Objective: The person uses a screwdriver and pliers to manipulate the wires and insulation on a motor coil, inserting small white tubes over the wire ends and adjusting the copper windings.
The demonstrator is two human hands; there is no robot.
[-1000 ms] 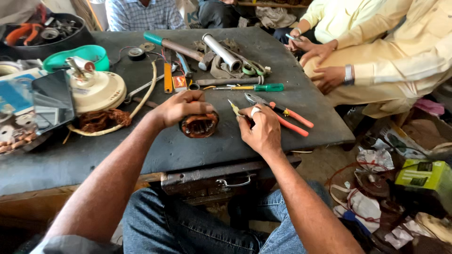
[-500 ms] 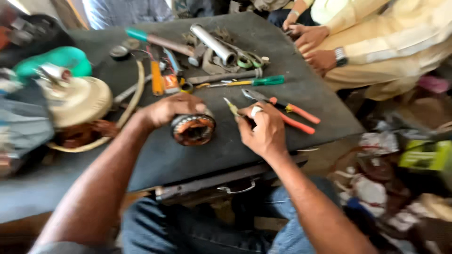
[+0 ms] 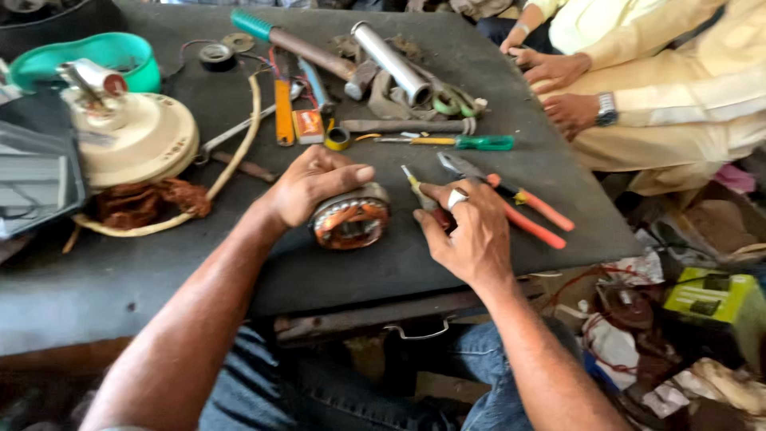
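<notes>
Head view, dark workbench (image 3: 159, 271), read left to right. Far left: green bowl (image 3: 120, 56), cream ceiling-fan motor housing (image 3: 136, 136), and beside it a loose tangle of stripped copper wire (image 3: 152, 199) inside a loop of pale hose. Centre: left hand (image 3: 311, 187) cupped over the top of a wound stator (image 3: 351, 222), fingers gripping its rim; the stator rests on the bench, tilted toward the camera. Orange-copper windings sit in place in the core, so judging by this it is already wound or not yet stripped; cannot tell which. Right hand (image 3: 467, 231), ring on one finger, pinches a small yellow-handled tool (image 3: 416, 187), tip just beside the stator, not touching. Orange-handled pliers (image 3: 519, 203) lie idle just right of that hand. Behind: green-handled screwdriver (image 3: 463, 142), metal tube (image 3: 391, 60), hammer (image 3: 303, 48). Far right: another person's hands (image 3: 558, 88) rest at the bench edge.
</notes>
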